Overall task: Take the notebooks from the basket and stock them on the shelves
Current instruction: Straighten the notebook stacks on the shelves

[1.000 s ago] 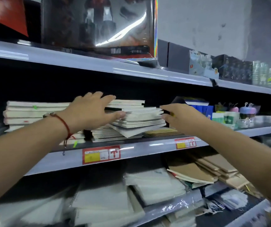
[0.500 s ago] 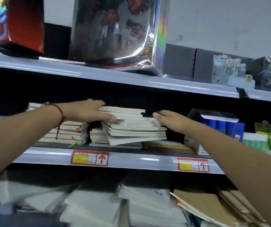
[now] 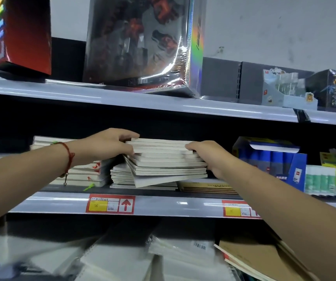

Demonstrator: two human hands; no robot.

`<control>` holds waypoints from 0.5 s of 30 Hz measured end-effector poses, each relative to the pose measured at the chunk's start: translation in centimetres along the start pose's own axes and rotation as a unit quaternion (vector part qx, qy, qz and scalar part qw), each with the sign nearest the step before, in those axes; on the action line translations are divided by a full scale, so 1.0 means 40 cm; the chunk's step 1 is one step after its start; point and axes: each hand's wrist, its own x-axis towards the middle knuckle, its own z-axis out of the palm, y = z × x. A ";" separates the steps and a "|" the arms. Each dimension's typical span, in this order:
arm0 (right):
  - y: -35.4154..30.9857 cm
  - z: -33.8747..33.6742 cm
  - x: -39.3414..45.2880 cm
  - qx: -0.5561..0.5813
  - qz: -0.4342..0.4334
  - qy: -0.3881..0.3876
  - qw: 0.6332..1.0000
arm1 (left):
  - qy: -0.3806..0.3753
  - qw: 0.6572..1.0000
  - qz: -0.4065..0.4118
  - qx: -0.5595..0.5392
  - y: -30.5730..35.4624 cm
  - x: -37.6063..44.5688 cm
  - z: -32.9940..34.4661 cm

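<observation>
Both hands clamp the notebooks (image 3: 166,159) on the middle shelf (image 3: 163,205): left hand (image 3: 110,146) curled round one end, right hand (image 3: 207,157) gripping the other, seemingly. Thin, floppy, slick covers (they'll fan out); squeeze the ends.

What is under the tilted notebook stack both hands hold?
Under the tilted stack, a lower flat pile of white notebooks and brown notebooks at right. How far they extend beneath is hidden.

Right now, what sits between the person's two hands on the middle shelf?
In the head view, the stack of white notebooks fills the stretch: the left hand grips its left end, the right hand holds its right end.
</observation>
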 end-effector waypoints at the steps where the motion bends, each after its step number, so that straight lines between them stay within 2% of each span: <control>1: -0.003 0.007 -0.007 0.005 0.000 0.002 1.000 | 0.007 1.000 0.006 -0.018 -0.006 -0.001 0.005; 4: -0.007 0.012 -0.023 0.018 0.005 -0.002 1.000 | 0.014 0.998 0.015 -0.064 -0.020 -0.012 0.016; 7: -0.010 0.011 -0.049 -0.006 -0.001 -0.032 0.999 | -0.018 0.998 0.016 -0.053 -0.036 -0.034 0.018; 10: -0.008 0.003 -0.090 -0.056 -0.026 -0.067 0.996 | -0.061 0.997 0.022 0.040 -0.038 -0.062 0.029; 13: -0.013 0.007 -0.140 -0.118 -0.067 -0.093 0.986 | -0.059 0.985 0.045 0.153 -0.053 -0.080 0.043; 15: -0.019 0.011 -0.166 -0.154 -0.090 -0.085 0.980 | -0.047 0.979 0.050 0.189 -0.060 -0.081 0.043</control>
